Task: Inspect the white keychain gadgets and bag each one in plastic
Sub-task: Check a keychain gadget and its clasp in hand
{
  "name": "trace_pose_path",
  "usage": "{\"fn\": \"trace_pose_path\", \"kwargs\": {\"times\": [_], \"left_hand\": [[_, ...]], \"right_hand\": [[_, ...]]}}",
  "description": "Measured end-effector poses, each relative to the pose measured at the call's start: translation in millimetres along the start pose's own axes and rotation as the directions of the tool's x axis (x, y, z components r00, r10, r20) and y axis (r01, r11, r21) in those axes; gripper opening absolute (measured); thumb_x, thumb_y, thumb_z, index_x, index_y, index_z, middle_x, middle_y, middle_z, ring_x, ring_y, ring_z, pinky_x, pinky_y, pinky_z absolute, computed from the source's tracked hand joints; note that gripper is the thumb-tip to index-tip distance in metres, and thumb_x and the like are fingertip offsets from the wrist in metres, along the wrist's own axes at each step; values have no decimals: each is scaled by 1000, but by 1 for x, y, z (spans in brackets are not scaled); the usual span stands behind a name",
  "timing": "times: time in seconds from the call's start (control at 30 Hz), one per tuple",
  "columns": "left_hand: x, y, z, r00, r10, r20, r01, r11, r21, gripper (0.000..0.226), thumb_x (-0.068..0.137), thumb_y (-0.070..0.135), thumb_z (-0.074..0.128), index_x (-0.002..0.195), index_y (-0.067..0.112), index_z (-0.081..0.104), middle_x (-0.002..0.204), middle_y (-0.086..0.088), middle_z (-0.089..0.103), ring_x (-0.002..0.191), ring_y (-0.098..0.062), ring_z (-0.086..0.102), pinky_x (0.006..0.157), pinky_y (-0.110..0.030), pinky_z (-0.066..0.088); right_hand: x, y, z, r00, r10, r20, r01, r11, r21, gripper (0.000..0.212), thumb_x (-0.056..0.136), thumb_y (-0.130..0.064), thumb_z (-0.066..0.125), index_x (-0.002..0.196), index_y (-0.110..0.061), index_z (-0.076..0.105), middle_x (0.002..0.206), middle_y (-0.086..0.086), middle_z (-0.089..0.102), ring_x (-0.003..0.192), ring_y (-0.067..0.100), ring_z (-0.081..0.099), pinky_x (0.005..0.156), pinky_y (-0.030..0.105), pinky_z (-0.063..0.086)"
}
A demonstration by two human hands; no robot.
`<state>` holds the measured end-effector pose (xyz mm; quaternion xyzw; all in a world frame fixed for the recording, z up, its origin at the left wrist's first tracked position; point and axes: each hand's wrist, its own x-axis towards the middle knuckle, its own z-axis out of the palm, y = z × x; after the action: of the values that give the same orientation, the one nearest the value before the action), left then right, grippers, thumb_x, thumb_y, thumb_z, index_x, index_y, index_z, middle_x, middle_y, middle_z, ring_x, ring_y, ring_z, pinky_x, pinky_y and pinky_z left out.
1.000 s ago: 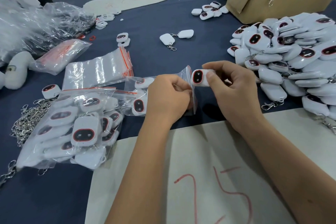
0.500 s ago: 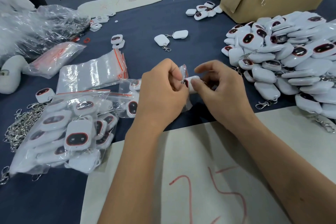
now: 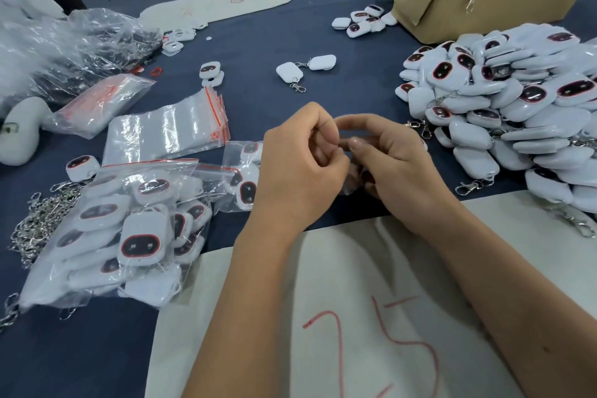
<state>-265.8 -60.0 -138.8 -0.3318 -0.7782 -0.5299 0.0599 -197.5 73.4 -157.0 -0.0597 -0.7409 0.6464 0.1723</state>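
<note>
My left hand [image 3: 300,168] and my right hand [image 3: 395,161] meet at the table's centre, fingertips pinched together on the top of a small clear plastic bag [image 3: 350,186]. Only the bag's lower corner shows between my palms. The white gadget from a moment ago is hidden behind my fingers. A big heap of loose white keychain gadgets [image 3: 504,113] with dark red-rimmed faces lies to the right. A stack of empty zip bags [image 3: 168,132] with red strips lies to the left. Bagged gadgets [image 3: 129,229] are piled at the lower left.
A cardboard box [image 3: 484,0] with a red sign stands at the back right. Metal chains [image 3: 42,223] lie at the left edge. A white sheet [image 3: 355,317] marked in red lies under my forearms. Two clipped gadgets [image 3: 290,71] and crumpled plastic [image 3: 64,48] lie further back.
My right hand slid the white gadget leftward into the bag held by my left hand. The gadget is now out of sight and both hands have closed together on the bag's top.
</note>
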Motion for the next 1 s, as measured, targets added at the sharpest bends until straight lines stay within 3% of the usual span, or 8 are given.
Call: {"fn": "trace_pose_path", "kwargs": {"times": [0.1,0.2,0.37,0.5,0.7,0.77,0.87,1.0], "left_hand": [[-1,2,2,996,12,-83,-13,1000,-15,19,73,-2,61,74,15,51,60,4,54,53,-10,48,54,-21,45],[-1,5,2,987,30,-160,-35,999,-28,22,71,-5,61,71,14,50,61,1,53,53,-13,48,53,-20,41],[0,9,1,972,32,-232,-52,995,-81,22,69,-7,61,70,12,51,58,5,51,50,-13,47,52,-19,39],[-2,13,3,957,59,-286,-73,997,-38,21,67,-8,61,70,10,50,58,2,49,50,-15,46,53,-21,38],[-2,15,4,845,-30,-534,-31,994,-104,17,70,-4,59,71,11,51,59,8,47,53,-8,45,54,-17,37],[-1,12,6,879,-41,-474,-18,993,-118,19,74,-5,61,71,11,51,58,11,48,52,-7,46,54,-14,36],[-3,6,12,973,-15,-230,14,1000,-9,18,78,-4,64,71,9,52,60,8,54,55,-9,50,54,-20,40],[-8,-2,23,999,42,14,-44,979,201,18,76,-2,66,72,12,55,64,4,60,61,-18,55,60,-36,45]], "right_hand": [[-1,-6,-1,993,15,119,-12,1000,-28,42,104,6,39,114,-13,75,66,-10,64,57,8,52,52,8,39],[-1,-9,-2,989,46,143,-24,988,-153,52,93,5,40,99,-27,81,67,13,63,57,14,53,53,15,39],[-2,-4,4,1000,18,17,-15,985,-173,44,93,3,40,97,-18,79,63,-11,66,50,11,54,50,20,44],[-2,-5,2,993,12,-119,-18,999,-48,39,103,5,38,112,-5,74,90,9,76,78,28,72,68,44,64],[-6,-5,6,961,-167,-219,149,984,-93,39,98,7,43,114,-10,75,102,0,77,97,19,75,75,33,63],[-5,-1,5,918,-225,-327,116,940,-321,39,94,7,46,109,-12,77,100,-5,77,96,15,73,81,36,61],[-4,1,0,853,-308,-422,-63,742,-668,39,88,7,50,106,-14,77,102,1,77,104,27,64,92,30,46],[-4,3,0,914,-191,-357,-184,588,-788,40,88,3,57,119,-17,73,122,8,70,122,34,50,101,34,37]]}}
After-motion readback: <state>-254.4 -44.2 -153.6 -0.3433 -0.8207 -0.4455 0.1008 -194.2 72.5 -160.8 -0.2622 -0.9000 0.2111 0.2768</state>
